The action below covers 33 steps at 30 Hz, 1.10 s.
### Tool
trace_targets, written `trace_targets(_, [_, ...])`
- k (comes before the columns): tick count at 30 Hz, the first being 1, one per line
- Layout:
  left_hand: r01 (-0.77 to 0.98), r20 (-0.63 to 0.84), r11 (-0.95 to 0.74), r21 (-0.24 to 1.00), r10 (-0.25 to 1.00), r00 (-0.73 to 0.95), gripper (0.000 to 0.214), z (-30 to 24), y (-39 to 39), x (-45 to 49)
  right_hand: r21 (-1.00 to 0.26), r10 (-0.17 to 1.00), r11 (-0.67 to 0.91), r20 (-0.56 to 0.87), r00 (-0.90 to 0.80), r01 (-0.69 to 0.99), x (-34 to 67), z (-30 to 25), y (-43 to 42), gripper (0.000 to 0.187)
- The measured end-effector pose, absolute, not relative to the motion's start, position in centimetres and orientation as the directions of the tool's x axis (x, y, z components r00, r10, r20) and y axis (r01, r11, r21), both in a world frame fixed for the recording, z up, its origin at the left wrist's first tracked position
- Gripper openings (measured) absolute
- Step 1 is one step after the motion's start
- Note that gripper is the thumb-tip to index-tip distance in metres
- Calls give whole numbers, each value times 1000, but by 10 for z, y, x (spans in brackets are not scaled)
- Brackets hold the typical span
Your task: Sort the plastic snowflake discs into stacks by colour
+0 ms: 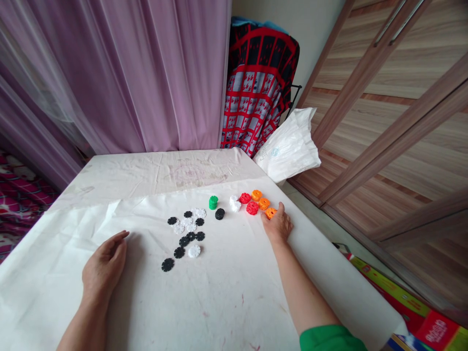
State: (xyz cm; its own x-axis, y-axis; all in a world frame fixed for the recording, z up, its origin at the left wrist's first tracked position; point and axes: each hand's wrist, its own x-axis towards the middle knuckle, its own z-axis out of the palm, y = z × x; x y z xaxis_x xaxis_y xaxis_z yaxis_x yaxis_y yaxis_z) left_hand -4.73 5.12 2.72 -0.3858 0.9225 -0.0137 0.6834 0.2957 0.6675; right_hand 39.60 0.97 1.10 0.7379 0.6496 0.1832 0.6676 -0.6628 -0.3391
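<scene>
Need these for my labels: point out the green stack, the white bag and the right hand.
Green stack (213,203), head view: on its side.
White bag (289,147), head view: middle of its front.
Right hand (280,226), head view: back of the hand.

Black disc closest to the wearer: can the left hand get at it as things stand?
Probably yes. The left hand seems to hold nothing, and just white cloth lies between it and the black disc. No other disc covers it.
</scene>
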Motion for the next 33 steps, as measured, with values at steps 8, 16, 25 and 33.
trace_targets(8, [675, -71, 342, 654, 916, -395, 33, 35, 49, -43, -302, 669, -682, 112, 735, 666, 401, 13, 12, 65])
trace_targets(16, [671, -57, 344, 657, 910, -410, 30, 40, 48, -40, -304, 675, -670, 129, 726, 677, 406, 16, 12, 61])
trace_targets(25, [693, -42, 328, 642, 918, -395, 32, 37, 50, -42, -437, 627, -591, 281, 727, 678, 421, -9, -15, 49])
trace_targets(33, [710, -8, 298, 638, 924, -381, 31, 29, 52, -48, -409, 670, -399, 482, 565, 821, 419, -25, -31, 19])
